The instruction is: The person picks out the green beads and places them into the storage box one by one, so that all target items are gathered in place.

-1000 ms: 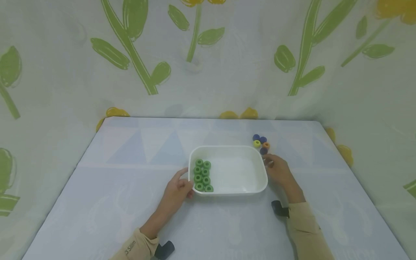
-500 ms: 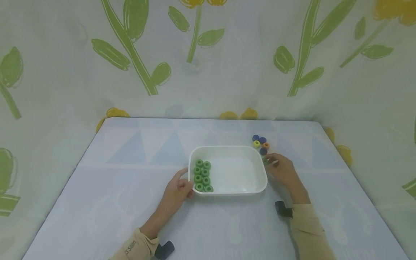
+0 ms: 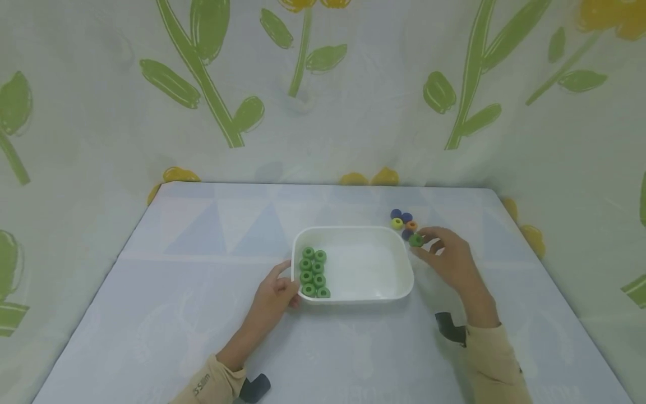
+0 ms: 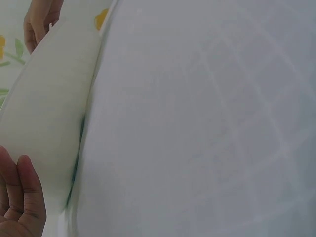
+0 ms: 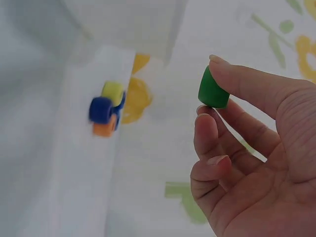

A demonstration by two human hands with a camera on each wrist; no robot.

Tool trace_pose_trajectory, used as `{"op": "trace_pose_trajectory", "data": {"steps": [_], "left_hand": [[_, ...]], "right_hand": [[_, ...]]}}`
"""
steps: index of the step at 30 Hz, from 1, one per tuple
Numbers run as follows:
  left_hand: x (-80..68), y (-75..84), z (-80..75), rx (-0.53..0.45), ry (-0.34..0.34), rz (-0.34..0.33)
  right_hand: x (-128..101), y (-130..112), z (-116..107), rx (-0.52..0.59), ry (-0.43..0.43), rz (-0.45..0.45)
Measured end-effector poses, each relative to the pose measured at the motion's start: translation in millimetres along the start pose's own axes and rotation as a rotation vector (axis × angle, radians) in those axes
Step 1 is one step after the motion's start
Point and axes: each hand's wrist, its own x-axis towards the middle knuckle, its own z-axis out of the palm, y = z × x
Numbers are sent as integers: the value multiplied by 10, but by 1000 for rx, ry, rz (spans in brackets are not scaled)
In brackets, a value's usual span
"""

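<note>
A white tray (image 3: 365,269) stands on the table, with several green beads (image 3: 318,267) in two columns along its left side. My left hand (image 3: 272,297) holds the tray's near left corner, thumb at the rim, index finger stretched along the outer wall. Between the thumb and fingertips of my right hand (image 3: 446,255) is a green bead (image 3: 416,240), raised just off the tray's right far corner. The right wrist view shows this green bead (image 5: 213,90) pinched, the other fingers loosely curled.
Beyond the tray's right far corner lies a small group of loose beads: blue (image 3: 396,214), yellow (image 3: 397,224), orange (image 3: 411,225). The table's far edge (image 3: 323,184) meets a curtain (image 3: 353,134) printed with leaves and flowers.
My right hand has drawn back right and slightly up from the tray's right side, bringing the pinched green bead into sight. The left hand and the tray have hardly moved.
</note>
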Motion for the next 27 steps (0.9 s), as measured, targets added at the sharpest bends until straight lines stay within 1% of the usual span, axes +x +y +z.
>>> {"op": "trace_pose_trajectory", "data": {"steps": [3,5,8,13,16,17,19,24,27], "left_hand": [[0,2,-1,3,4,-1],[-1,2,-2,5,5,-1],[-3,4,-6,8,4,-2],[-5,15,-18,21,2,-8],[-2,17,-26,30,5,-6],[0,17,-28,29,7,-6],[3,15,-28,19,5,-7],[3,2,-17,14,-2,-17],[-1,9,-10,22,-2,-23]], "right_hand": [[-21,-162,31,15,-29,-5],[-30,-247,79,30,-48,-25],[-38,-320,187,57,-65,-85],[-44,-370,416,73,-82,-217],[-45,-415,533,82,-125,-263],[-46,-431,567,89,-151,-268],[-39,-451,638,70,-200,-281],[2,-509,777,11,-336,-254],[30,-559,831,2,-410,-229]]}}
